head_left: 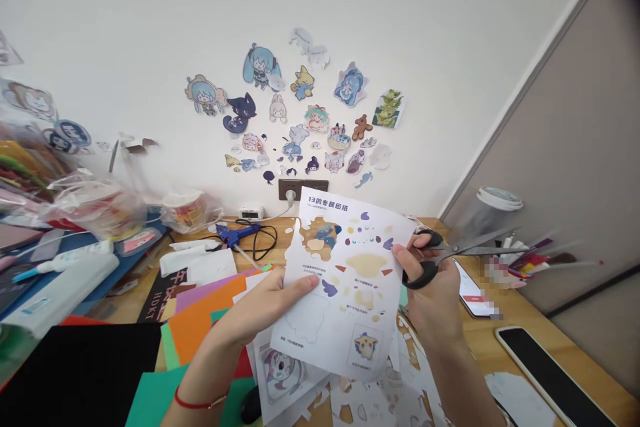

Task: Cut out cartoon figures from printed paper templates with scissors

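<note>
A printed paper sheet (363, 320) with cartoon parts and Chinese text is held up in front of me, its upper left edge cut away irregularly. My left hand (270, 303) grips its left side, thumb lying on the front. At the right edge, my right hand (433, 303) pinches the paper and also has black-handled scissors (480, 243) hooked on its fingers. The scissor blades point right, away from the sheet, and stand slightly apart. Beneath lie a printed cartoon page (283, 373) and cut paper scraps (415, 387).
Coloured paper (200, 323) and a black sheet (80, 373) cover the left side. A blue glue gun (237, 235) lies behind, near a wall socket (290, 190). To the right are a dark-screened phone (555, 377), another phone (473, 290) and pens (540, 250). Paper cutouts (260, 67) cover the wall.
</note>
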The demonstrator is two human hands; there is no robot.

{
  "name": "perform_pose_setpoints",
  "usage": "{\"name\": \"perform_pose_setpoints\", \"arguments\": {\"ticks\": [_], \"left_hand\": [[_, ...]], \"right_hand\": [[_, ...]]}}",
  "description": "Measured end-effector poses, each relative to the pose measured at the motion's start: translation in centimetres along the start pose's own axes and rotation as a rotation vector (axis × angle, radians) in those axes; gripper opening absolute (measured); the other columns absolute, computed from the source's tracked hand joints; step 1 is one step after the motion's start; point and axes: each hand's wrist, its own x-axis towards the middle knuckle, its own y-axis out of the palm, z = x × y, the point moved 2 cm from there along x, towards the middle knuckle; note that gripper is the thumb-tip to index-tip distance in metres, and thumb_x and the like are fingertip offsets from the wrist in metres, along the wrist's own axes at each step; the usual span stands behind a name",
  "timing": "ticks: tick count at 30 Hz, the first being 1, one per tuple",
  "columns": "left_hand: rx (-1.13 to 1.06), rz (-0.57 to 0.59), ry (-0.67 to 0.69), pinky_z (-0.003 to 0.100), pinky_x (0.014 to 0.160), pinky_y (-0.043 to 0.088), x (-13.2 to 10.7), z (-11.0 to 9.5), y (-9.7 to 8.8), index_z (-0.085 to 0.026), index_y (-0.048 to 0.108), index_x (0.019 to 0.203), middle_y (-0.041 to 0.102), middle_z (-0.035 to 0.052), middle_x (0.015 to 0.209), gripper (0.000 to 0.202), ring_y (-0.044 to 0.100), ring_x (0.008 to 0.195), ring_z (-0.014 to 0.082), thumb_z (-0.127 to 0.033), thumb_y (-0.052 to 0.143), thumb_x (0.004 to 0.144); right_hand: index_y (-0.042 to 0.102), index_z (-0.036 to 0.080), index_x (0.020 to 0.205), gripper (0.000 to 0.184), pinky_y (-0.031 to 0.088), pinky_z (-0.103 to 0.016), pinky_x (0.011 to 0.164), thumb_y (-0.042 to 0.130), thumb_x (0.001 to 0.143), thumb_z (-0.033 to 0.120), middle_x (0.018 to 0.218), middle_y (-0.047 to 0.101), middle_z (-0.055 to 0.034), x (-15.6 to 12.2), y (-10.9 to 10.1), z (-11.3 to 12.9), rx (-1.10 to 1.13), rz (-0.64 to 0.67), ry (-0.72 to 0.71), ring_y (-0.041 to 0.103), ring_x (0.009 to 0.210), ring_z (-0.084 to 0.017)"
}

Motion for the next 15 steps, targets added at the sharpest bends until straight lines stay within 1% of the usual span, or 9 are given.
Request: {"name": "perform_pose_setpoints", "arguments": {"ticks": [4,7,12,15], "left_hand": [[0.023,-0.005,0.002,0.036,0.073,0.052,0.1,0.0,0.0,-0.015,0.059,0.105,0.068,0.0107,0.1,0.046,0.064,0.09,0.0287,-0.049,0.059,0.075],[0.036,-0.046,-0.002,0.036,0.071,0.053,0.3,0.2,-0.4,-0.014,0.06,0.103,0.068,0.012,0.1,0.047,0.065,0.088,0.029,-0.051,0.059,0.074],[-0.043,-0.132,-0.035,0.035,0.071,0.054,0.1,-0.4,-0.5,-0.014,0.056,0.105,0.068,0.0119,0.102,0.05,0.065,0.089,0.0278,-0.052,0.059,0.073],[-0.077,-0.189,-0.061,0.031,0.069,0.054,-0.2,-1.0,-0.4,-0.015,0.054,0.102,0.07,0.0097,0.097,0.048,0.066,0.086,0.0251,-0.052,0.062,0.072]], "right_hand": [[0.051,0.022,0.073,0.027,0.04,-0.017,0.062,0.073,0.062,0.015,0.071,0.047,0.0068,0.0,-0.2,-0.3,-0.005,-0.002,0.014,0.046,0.062,-0.006],[0.05,0.022,0.075,0.028,0.042,-0.018,0.065,0.074,0.062,0.016,0.074,0.049,0.006,0.1,-0.2,-0.8,-0.013,0.016,0.051,0.048,0.066,-0.007],[0.048,0.022,0.077,0.029,0.044,-0.021,0.058,0.074,0.064,0.021,0.073,0.053,0.0043,0.4,-0.1,-1.3,-0.027,0.093,0.156,0.051,0.062,-0.01],[0.047,0.022,0.077,0.029,0.044,-0.021,0.057,0.073,0.064,0.021,0.074,0.054,0.0042,0.4,0.1,-1.5,-0.046,0.112,0.204,0.051,0.06,-0.009]]}}
